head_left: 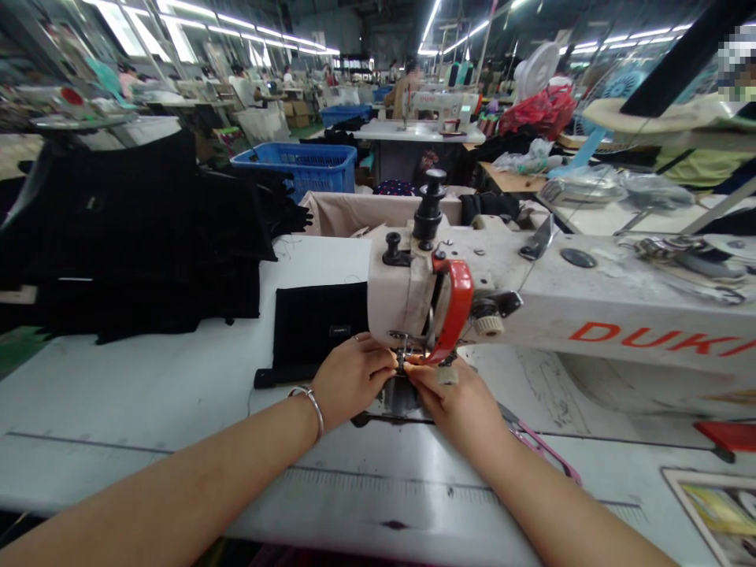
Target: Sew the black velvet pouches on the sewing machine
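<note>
Both my hands meet at the needle area of a white sewing machine [591, 315] with an orange guard [454, 307]. My left hand [351, 376], with a ring and a silver bracelet at the wrist, has its fingers curled and pinched beside the presser foot [402, 356]. My right hand [454, 402] is pinched too, its fingertips touching the left ones under the needle. What they pinch is too small to make out. A flat black fabric piece [316, 327] lies just behind my left hand.
A pile of black garments [130, 236] covers the table's left side. A blue basket [301, 165] stands behind it. Pink-handled scissors [543, 449] lie right of my right wrist. Other machines and people work in the background. A printed sheet [714, 508] sits at the lower right.
</note>
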A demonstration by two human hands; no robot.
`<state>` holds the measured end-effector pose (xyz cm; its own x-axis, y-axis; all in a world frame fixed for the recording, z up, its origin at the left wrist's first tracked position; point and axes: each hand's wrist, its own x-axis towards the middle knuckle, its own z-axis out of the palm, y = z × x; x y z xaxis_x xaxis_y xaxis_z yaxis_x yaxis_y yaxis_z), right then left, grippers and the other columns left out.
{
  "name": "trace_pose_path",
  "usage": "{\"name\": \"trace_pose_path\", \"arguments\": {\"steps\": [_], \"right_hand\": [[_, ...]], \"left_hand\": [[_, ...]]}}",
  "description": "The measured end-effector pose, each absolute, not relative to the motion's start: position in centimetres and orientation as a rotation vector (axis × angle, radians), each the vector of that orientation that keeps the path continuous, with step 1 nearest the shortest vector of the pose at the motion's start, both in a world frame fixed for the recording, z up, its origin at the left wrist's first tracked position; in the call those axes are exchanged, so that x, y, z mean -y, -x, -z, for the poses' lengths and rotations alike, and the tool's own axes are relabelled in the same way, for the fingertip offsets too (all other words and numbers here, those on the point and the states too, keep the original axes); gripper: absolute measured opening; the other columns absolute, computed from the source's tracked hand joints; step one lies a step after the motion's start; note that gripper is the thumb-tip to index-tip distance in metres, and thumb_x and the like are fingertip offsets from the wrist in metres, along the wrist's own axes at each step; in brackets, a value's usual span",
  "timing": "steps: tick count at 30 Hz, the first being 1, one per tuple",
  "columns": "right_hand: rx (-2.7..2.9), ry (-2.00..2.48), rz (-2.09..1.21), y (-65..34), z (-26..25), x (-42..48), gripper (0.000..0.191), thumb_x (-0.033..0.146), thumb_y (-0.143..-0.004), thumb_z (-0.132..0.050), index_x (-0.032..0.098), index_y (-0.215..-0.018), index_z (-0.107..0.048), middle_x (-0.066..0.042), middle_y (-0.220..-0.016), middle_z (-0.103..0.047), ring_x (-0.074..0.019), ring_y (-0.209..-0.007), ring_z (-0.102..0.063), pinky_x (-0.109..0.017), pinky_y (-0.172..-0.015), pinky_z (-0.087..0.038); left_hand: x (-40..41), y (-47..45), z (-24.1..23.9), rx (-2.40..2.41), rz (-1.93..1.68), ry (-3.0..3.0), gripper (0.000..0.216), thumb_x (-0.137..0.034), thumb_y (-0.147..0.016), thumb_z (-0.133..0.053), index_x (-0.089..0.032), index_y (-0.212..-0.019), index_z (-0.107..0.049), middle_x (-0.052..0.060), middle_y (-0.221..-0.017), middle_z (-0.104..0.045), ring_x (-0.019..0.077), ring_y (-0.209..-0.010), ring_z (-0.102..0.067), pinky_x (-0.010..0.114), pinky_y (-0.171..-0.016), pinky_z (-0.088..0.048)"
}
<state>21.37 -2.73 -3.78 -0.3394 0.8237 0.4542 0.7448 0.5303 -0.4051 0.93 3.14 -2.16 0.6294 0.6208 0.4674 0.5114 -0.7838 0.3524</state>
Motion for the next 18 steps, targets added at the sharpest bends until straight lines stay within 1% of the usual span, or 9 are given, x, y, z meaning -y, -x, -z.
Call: {"name": "trace_pose_path", "arguments": {"steps": [13,18], "right_hand": [[2.146,1.313,-0.162,-21.16,3.64,2.74,0.02,0.013,-0.093,-0.058,0.021,-0.107,-0.07,-0.009,-0.105,-0.069,-0.0261,-0.104,-0.059,-0.041,-0.089,-0.051],[2.155,1.321,-0.156,-21.13,3.75,2.8,0.019,0.013,-0.093,-0.058,0.021,-0.106,-0.07,-0.009,-0.105,-0.069,-0.0249,-0.103,-0.059,-0.038,-0.089,-0.051]], "left_hand": [[-3.25,-1.02,2.29,-0.992,-0.864,-2.648,0.006,-0.016,-0.086,-0.067,-0.021,-0.085,-0.071,0.003,-0.092,-0.073,0.0203,-0.092,-0.065,0.036,-0.085,-0.055],[-3.16,-1.07,2.25,-0.993,-0.86,-2.648,0.007,-0.014,-0.085,-0.068,-0.02,-0.085,-0.071,0.003,-0.093,-0.073,0.021,-0.093,-0.066,0.036,-0.085,-0.055]]}}
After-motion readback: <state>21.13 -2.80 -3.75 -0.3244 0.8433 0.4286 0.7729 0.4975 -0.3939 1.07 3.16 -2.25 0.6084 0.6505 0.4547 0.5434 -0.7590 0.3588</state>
